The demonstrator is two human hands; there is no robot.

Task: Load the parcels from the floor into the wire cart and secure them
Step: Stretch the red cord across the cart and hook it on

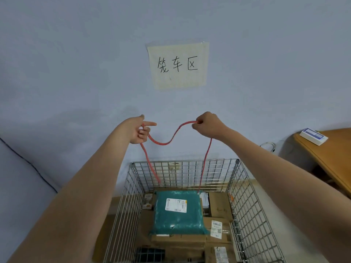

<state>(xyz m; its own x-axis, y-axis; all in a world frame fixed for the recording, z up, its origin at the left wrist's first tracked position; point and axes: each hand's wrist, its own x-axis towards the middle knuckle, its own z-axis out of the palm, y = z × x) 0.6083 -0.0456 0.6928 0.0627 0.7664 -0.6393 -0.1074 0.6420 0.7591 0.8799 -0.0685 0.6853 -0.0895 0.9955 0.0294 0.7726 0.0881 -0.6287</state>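
Observation:
A wire cart (247, 202) stands against the wall, holding several parcels: a teal poly bag (176, 221) with a white label lies on top of brown cardboard boxes (216, 242). A red rope (167, 142) runs up from both far corners of the teal bag and sags between my hands. My left hand (139, 132) holds the rope with curled fingers, its index finger pointing right. My right hand (205, 125) grips the rope in a fist. Both hands are raised well above the cart, in front of the wall.
A paper sign (177, 65) with handwritten characters is taped to the blue-grey wall. A wooden desk (330, 158) with a white and blue box (313, 136) stands at the right. A dark cable (28, 162) runs down the wall at left.

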